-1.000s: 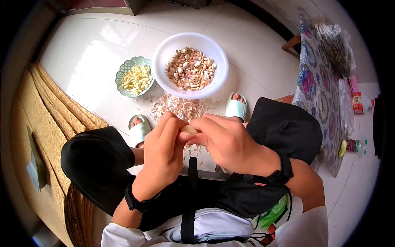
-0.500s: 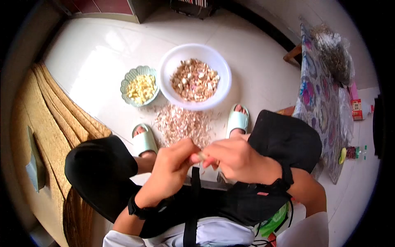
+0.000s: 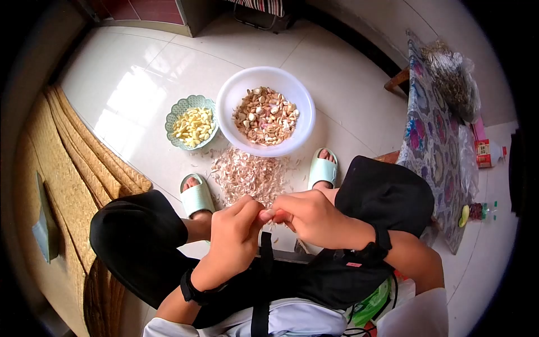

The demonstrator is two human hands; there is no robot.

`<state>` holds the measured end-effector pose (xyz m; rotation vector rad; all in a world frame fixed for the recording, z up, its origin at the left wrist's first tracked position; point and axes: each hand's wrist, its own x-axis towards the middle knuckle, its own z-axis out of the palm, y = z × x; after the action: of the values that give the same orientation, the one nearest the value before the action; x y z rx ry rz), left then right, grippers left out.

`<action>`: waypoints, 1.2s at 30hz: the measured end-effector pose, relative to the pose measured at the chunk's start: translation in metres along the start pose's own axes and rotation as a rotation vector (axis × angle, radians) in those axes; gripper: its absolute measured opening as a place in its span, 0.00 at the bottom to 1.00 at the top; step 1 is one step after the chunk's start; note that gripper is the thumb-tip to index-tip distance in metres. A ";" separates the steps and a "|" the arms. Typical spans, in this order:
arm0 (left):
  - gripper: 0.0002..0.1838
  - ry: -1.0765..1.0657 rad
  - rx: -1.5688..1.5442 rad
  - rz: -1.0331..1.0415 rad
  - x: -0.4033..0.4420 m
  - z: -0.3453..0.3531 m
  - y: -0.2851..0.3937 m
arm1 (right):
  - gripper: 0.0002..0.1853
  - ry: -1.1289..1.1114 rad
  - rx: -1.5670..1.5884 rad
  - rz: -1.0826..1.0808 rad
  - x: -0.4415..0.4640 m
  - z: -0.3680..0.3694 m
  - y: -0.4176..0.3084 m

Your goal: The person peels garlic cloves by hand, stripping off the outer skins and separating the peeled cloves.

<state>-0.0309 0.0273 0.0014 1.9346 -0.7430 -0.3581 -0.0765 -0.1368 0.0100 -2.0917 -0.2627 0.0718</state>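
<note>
My left hand (image 3: 231,231) and my right hand (image 3: 315,218) meet fingertip to fingertip above the floor, both closed in a pinch. Between them is a garlic clove, almost wholly covered by the fingers. Beyond the hands, a pile of papery garlic skins (image 3: 247,175) lies on the tiles. Behind it stands a white plastic basin (image 3: 307,106) with many unpeeled cloves (image 3: 268,115) inside. To its left, a green scalloped bowl (image 3: 173,106) holds peeled, pale yellow cloves (image 3: 193,127).
Green slippers (image 3: 197,199) are on my feet, one either side of the skins. Rolled woven mats (image 3: 67,185) lie at the left. At the right stands a low table with a patterned cloth (image 3: 429,129), carrying a plastic bag of dried stalks (image 3: 453,78). Bottles lie beyond it.
The view has tilted slightly, so the basin and bowl sit lower. My fingertips have drawn closer together, and the pale clove that showed between them is now mostly covered.
</note>
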 end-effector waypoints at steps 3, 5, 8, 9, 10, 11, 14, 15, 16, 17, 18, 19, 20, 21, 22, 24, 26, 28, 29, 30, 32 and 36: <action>0.09 -0.064 -0.141 -0.105 0.001 -0.005 0.003 | 0.05 -0.021 0.200 0.091 -0.002 0.002 0.000; 0.10 -0.065 -0.142 -0.150 0.001 -0.004 0.003 | 0.05 -0.077 0.337 0.229 -0.001 0.002 0.003; 0.11 -0.112 -0.246 -0.233 0.001 -0.007 0.000 | 0.06 -0.108 0.435 0.298 -0.002 0.005 0.008; 0.11 -0.132 -0.296 -0.268 0.001 -0.009 -0.001 | 0.07 -0.114 0.454 0.297 -0.001 0.006 0.008; 0.11 -0.140 -0.319 -0.285 0.001 -0.010 -0.003 | 0.07 -0.072 0.390 0.249 0.000 0.008 0.007; 0.11 -0.146 -0.343 -0.300 0.001 -0.009 -0.005 | 0.08 -0.031 0.325 0.200 0.001 0.008 0.005; 0.11 -0.132 -0.598 -0.437 0.000 -0.010 -0.007 | 0.06 -0.007 0.327 0.213 0.008 0.005 0.001; 0.11 -0.122 -0.716 -0.496 0.000 -0.010 -0.008 | 0.05 -0.015 0.359 0.245 0.011 0.003 0.000; 0.09 -0.153 -0.761 -0.488 0.002 -0.015 -0.007 | 0.04 -0.003 0.346 0.213 0.014 0.001 -0.001; 0.08 -0.117 -0.784 -0.441 0.003 -0.016 -0.005 | 0.03 0.011 0.335 0.189 0.016 0.000 -0.001; 0.07 -0.075 -0.804 -0.389 0.005 -0.018 -0.004 | 0.02 0.025 0.322 0.157 0.017 0.001 -0.002; 0.08 -0.060 -0.787 -0.350 0.005 -0.020 -0.007 | 0.04 0.033 0.279 0.120 0.017 0.002 -0.001; 0.09 -0.037 -0.797 -0.345 0.005 -0.020 -0.008 | 0.03 0.050 0.228 0.063 0.018 0.004 0.000; 0.10 -0.013 -0.807 -0.340 0.005 -0.021 -0.008 | 0.03 0.067 0.179 0.006 0.018 0.006 0.000; 0.11 0.011 -0.816 -0.335 0.004 -0.022 -0.008 | 0.02 0.085 0.129 -0.051 0.018 0.007 0.001; 0.13 0.027 -0.826 -0.352 0.003 -0.022 -0.010 | 0.02 0.093 0.122 -0.062 0.019 0.008 0.002; 0.14 0.035 -0.849 -0.389 0.004 -0.024 -0.010 | 0.02 0.096 0.093 -0.062 0.019 0.007 0.001; 0.16 0.086 -0.862 -0.362 0.004 -0.021 -0.010 | 0.04 0.096 0.042 -0.054 0.020 0.005 -0.001; 0.16 0.111 -0.869 -0.348 0.004 -0.021 -0.009 | 0.04 0.101 0.039 -0.053 0.020 0.005 -0.001; 0.18 0.114 -0.884 -0.352 0.004 -0.021 -0.009 | 0.04 0.105 0.036 -0.053 0.020 0.006 -0.001; 0.20 0.120 -0.914 -0.361 0.004 -0.022 -0.008 | 0.04 0.131 0.033 -0.040 0.021 0.006 -0.001; 0.22 0.101 -0.962 -0.303 0.004 -0.021 -0.013 | 0.03 0.192 0.037 0.012 0.023 0.004 -0.003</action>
<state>-0.0119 0.0435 0.0004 1.1198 -0.1292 -0.6531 -0.0554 -0.1266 0.0117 -2.0467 -0.1316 -0.1156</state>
